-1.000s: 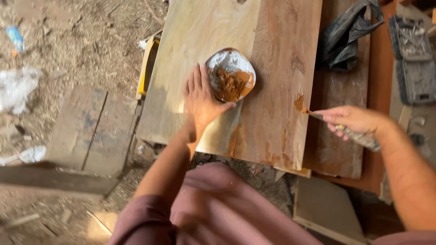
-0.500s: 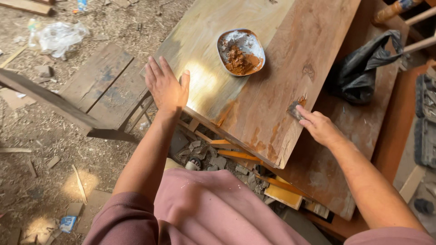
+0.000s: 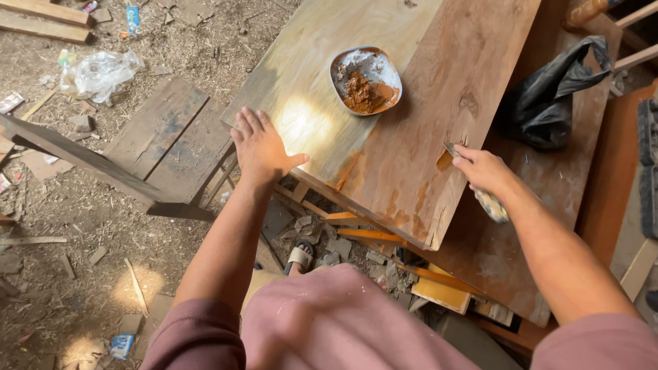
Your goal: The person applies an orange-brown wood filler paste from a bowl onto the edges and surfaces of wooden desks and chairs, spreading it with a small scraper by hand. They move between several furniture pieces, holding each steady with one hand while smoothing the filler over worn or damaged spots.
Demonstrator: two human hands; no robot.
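Note:
My left hand (image 3: 262, 146) lies flat, fingers spread, on the near left edge of a large wooden board (image 3: 384, 89). My right hand (image 3: 484, 169) grips a putty knife (image 3: 473, 179), its blade tip pressed against a smear of brown filler (image 3: 443, 162) on the board's right side. A shallow bowl (image 3: 365, 79) with brown paste and whitish powder rests on the board beyond both hands.
A black plastic bag (image 3: 548, 96) lies on a second plank to the right. A dark wooden bench (image 3: 147, 147) stands left of the board. Sawdust, wood scraps and a clear plastic bag (image 3: 99, 72) cover the ground. A sandalled foot (image 3: 300, 257) shows below the board.
My left hand has left the bowl's side and moved down to the board's near left edge. The view has shifted, and my right hand keeps the knife at the filler spot.

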